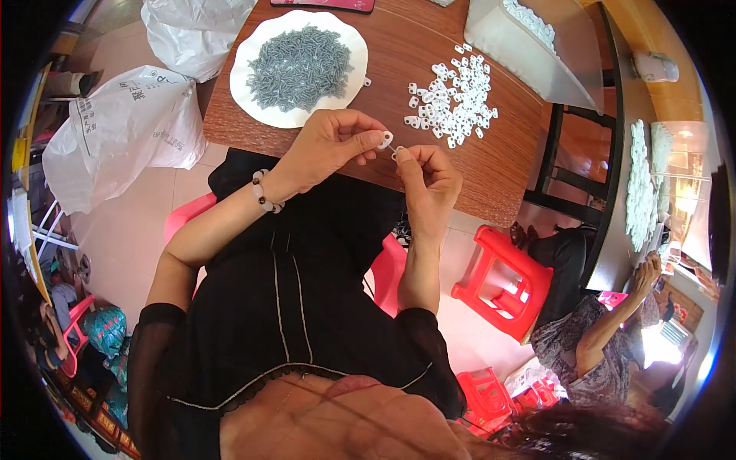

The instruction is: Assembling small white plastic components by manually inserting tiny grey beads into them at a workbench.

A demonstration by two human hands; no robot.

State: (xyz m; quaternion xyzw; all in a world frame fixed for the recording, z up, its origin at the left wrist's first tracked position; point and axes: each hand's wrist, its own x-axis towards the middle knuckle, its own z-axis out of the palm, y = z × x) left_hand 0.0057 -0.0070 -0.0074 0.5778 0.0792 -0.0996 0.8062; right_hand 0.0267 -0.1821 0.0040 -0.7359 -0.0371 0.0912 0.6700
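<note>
Over the near edge of the wooden table, my left hand (pixel 331 149) pinches a small white plastic piece with holes (pixel 386 139) between thumb and fingers. Close beside it, my right hand (pixel 431 180) is closed, thumb against forefinger, on a tiny pale part (pixel 397 152) whose kind I cannot make out. A short thin grey bit shows between the two sets of fingertips. Behind my left hand stands a white scalloped plate (pixel 359 57) heaped with small grey cylindrical parts (pixel 300 67). Beyond my right hand, similar white pieces (pixel 458 96) lie loose in a pile.
A pale bin (pixel 506 47) holding more white pieces stands at the table's (pixel 491 172) far right. White sacks (pixel 126 126) rest on the floor at left. A red stool (pixel 502 284) is at right, near another person's arm (pixel 613 330) at a second table (pixel 606 222).
</note>
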